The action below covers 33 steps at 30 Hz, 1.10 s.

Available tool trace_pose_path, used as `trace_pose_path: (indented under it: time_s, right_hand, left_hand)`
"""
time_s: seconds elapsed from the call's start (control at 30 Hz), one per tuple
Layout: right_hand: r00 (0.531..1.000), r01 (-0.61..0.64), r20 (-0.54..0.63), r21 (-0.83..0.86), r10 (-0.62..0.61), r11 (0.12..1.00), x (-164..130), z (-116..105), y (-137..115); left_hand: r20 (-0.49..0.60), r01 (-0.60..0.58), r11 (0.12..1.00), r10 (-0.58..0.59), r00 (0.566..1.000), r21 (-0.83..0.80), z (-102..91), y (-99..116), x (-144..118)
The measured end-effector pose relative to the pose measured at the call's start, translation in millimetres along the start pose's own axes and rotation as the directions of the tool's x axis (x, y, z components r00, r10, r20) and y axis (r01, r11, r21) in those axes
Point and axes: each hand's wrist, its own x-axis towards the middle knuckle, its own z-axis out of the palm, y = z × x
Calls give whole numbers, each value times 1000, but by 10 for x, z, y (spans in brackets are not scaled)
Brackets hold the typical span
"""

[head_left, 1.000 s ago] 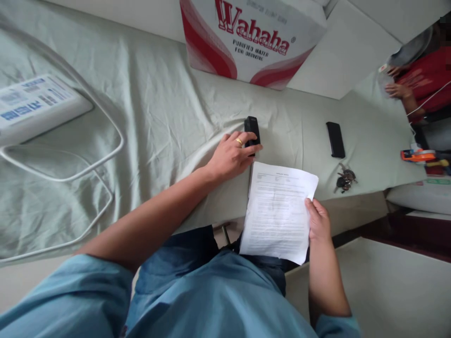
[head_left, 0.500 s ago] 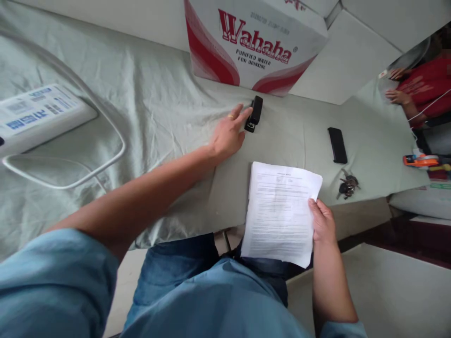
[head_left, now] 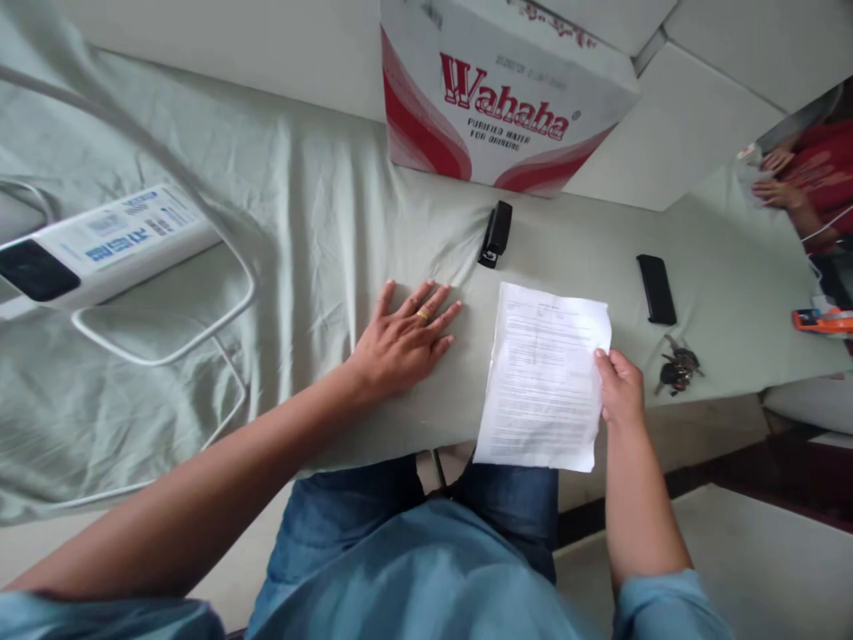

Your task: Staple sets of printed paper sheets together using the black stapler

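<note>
Pinching the right edge of the one printed sheet (head_left: 543, 378), the right hand (head_left: 621, 391) holds it over the cloth's (head_left: 299, 213) near edge, while the left hand (head_left: 400, 338) lies flat, fingers spread, left of the sheet, one black stapler (head_left: 497, 234) just beyond it.

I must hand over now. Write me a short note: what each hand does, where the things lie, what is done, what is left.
Left hand: flat on the green cloth, holding nothing.
Right hand: grips the printed papers at their right edge, at the table's near edge.
Black stapler: lies on the cloth beyond the papers, below the Wahaha box, untouched.
Done: papers in hand.
Left: I cannot tell whether they are stapled.
</note>
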Motion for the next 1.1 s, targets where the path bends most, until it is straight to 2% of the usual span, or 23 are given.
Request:
trace_pose_path:
  time_s: [0.1,0.2,0.27,0.37,0.43,0.47,0.5,0.53,0.6,0.63,0.67,0.73,0.8,0.87,1.0,1.1]
  right_hand:
    - [997,58,-46,-116,-64,992,-83,-48,102]
    - [999,19,-35,-106,-23,994,-143,-81,125]
    - [1000,-16,-25,-67,15,998,-154,-94,113]
    - [999,-52,-4,58,52,997,-162,-90,60]
    - [999,-42,1,148,42,988,-167,-52,-18]
    - [1000,-17,-2,180,18,984,-163,-16,-74]
    - [1000,21,-10,202,-19,979,-151,33,-141]
    - [998,65,-16,215,-63,974,-126,97,-218]
    - [986,164,-17,228,-164,960,-28,262,-391]
    - [977,211,-11,232,-214,950,46,358,-479]
    - [965,256,-3,235,-263,938,133,459,-563]
    - [936,337,18,240,-352,910,328,657,-699]
    - [910,390,45,239,-412,889,510,827,-776]
    - [896,409,76,238,-437,881,639,952,-784]
    - [903,386,92,255,-420,887,731,1056,-650]
    - [924,359,43,255,-381,898,759,1027,-536]
  left_hand:
    - [-2,6,1000,-6,1000,12,-43,46,-211]
    - [29,14,1000,-15,999,25,-107,94,-424]
    - [87,20,1000,-21,996,18,-171,113,-517]
    - [149,91,992,-77,986,-85,-307,125,-472]
    - [141,217,941,-185,973,-261,-398,138,-288]
    - [136,311,868,-280,950,-386,-431,148,-156]
    - [155,389,746,-366,918,-540,-451,161,-4]
    - [179,410,582,-413,893,-703,-454,176,157]
    - [212,324,206,-430,878,-923,-412,202,473]
    - [245,292,56,-408,880,-955,-369,210,610]
    - [271,269,-59,-370,889,-961,-315,213,723]
    - [311,253,-228,-278,909,-940,-185,200,864]
    - [337,259,-333,-202,920,-907,-41,165,900]
    - [364,276,-385,-180,914,-881,92,122,874]
    - [461,356,-383,-231,857,-852,226,79,807]
    - [461,355,-369,-257,850,-859,191,108,804]
